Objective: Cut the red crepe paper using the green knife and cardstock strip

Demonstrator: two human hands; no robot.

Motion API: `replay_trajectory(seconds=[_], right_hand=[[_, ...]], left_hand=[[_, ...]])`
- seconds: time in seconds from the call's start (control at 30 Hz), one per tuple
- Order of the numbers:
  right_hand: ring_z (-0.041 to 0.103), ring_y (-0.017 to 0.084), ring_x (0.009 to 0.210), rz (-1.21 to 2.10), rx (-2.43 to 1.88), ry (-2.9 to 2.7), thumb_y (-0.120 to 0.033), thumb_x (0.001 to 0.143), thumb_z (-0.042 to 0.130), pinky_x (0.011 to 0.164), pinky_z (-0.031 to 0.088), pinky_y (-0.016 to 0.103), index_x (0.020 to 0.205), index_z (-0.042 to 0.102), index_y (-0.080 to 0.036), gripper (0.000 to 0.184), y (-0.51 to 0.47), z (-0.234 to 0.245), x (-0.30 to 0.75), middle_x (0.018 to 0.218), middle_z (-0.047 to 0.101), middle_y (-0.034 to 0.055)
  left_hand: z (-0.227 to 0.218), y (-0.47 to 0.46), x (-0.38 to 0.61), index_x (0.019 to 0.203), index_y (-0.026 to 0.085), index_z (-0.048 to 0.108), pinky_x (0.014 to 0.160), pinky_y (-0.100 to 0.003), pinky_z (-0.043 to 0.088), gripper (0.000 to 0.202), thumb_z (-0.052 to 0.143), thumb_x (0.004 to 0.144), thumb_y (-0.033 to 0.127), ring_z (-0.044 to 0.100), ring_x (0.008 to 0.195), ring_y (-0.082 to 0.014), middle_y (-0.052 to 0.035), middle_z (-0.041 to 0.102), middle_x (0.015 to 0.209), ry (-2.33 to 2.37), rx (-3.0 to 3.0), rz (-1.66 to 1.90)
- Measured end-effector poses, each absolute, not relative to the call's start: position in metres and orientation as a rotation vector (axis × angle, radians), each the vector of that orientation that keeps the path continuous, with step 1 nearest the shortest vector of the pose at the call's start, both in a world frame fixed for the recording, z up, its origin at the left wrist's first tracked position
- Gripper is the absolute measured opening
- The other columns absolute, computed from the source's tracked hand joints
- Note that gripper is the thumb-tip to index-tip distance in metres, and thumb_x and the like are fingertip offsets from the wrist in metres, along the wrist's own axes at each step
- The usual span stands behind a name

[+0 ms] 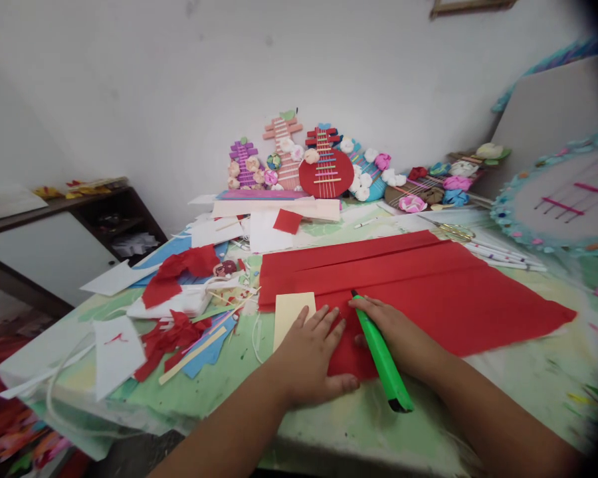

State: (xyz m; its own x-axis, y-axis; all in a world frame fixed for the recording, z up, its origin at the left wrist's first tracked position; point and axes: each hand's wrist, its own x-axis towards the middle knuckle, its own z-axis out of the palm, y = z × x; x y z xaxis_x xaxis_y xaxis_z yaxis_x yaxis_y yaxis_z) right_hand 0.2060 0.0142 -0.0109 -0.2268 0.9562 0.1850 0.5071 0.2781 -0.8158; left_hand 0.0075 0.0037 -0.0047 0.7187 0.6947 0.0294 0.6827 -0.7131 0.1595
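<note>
My left hand [311, 355] lies flat with fingers spread, pressing on a small cream card strip [294, 309] and on the red paper [478, 299] beside it. The large red sheet has long fold lines across it and covers the middle and right of the table. In my right hand [396, 332] is a slim green tool with black ends [383, 355]; its kind is unclear. Its dark tip points away over the red paper, close to the left fingertips. The wide end slants back towards me. My right fingers close near the tip, partly hidden.
Red scraps [179, 269], white paper pieces [117, 352] and thin strips [194, 355] clutter the left. Lute-shaped crafts [326, 172] lean on the wall at the back. Gold-handled scissors [451, 231] and white sticks [503, 255] lie back right, near a round blue-edged craft [558, 192].
</note>
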Motion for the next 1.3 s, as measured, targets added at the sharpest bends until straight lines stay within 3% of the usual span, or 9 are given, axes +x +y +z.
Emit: replay_trajectory(seconds=[0.33,0.63,0.8,0.93,1.07,1.2,1.3], right_hand=[[0.059,0.024,0.092,0.824,-1.336,-1.972,-0.027,0.072,0.057,0.071,0.049,0.035,0.112,0.055,-0.027,0.040,0.013,-0.008,0.208,0.119,0.054,0.0090],[0.061,0.020,0.082,0.854,-1.304,-1.817,-0.030,0.075,0.052,0.070,0.050,0.032,0.111,0.052,-0.025,0.037,0.009,-0.006,0.207,0.104,0.060,0.0062],[0.058,0.022,0.093,0.701,-1.436,-1.616,-0.044,0.083,0.038,0.081,0.046,0.036,0.107,0.050,-0.024,0.033,-0.008,0.002,0.209,0.106,0.059,0.0065],[0.050,0.023,0.107,0.724,-1.535,-1.708,-0.044,0.081,0.041,0.094,0.037,0.041,0.101,0.053,-0.027,0.029,-0.023,0.003,0.210,0.109,0.058,0.0035],[0.052,0.023,0.103,0.763,-1.542,-1.736,-0.041,0.081,0.041,0.090,0.042,0.039,0.101,0.052,-0.024,0.028,-0.030,0.002,0.208,0.108,0.058,0.0060],[0.056,0.022,0.096,0.789,-1.584,-1.739,-0.039,0.079,0.045,0.083,0.045,0.035,0.094,0.053,-0.023,0.023,-0.033,0.004,0.206,0.100,0.060,0.0060],[0.060,0.018,0.079,0.881,-1.577,-1.791,-0.038,0.080,0.043,0.072,0.048,0.031,0.091,0.052,-0.022,0.021,-0.033,0.003,0.206,0.088,0.061,0.0034]], left_hand=[[-0.005,0.006,0.006,0.134,0.010,0.023,0.102,-0.049,0.005,0.083,0.026,0.076,0.069,0.012,0.128,-0.0278,-0.0152,0.018,0.139,1.108,2.787,0.061],[-0.006,0.007,0.007,0.134,0.010,0.024,0.102,-0.049,0.006,0.086,0.027,0.074,0.072,0.012,0.128,-0.0282,-0.0152,0.018,0.139,1.119,2.767,0.060],[-0.005,0.006,0.007,0.133,0.012,0.026,0.102,-0.049,0.008,0.082,0.029,0.075,0.070,0.015,0.127,-0.0279,-0.0144,0.021,0.139,1.129,2.763,0.093],[-0.005,0.006,0.007,0.132,0.015,0.028,0.102,-0.047,0.008,0.065,0.030,0.083,0.057,0.015,0.128,-0.0252,-0.0108,0.023,0.139,1.136,2.759,0.107],[-0.006,0.006,0.007,0.132,0.018,0.029,0.102,-0.046,0.009,0.049,0.029,0.088,0.041,0.018,0.127,-0.0230,-0.0075,0.027,0.138,1.156,2.775,0.142],[-0.007,0.006,0.008,0.131,0.017,0.030,0.102,-0.046,0.010,0.048,0.028,0.088,0.039,0.020,0.126,-0.0232,-0.0079,0.029,0.137,1.165,2.799,0.162],[-0.008,0.006,0.008,0.131,0.017,0.031,0.102,-0.046,0.010,0.048,0.028,0.088,0.038,0.021,0.126,-0.0235,-0.0083,0.030,0.136,1.176,2.809,0.159]])
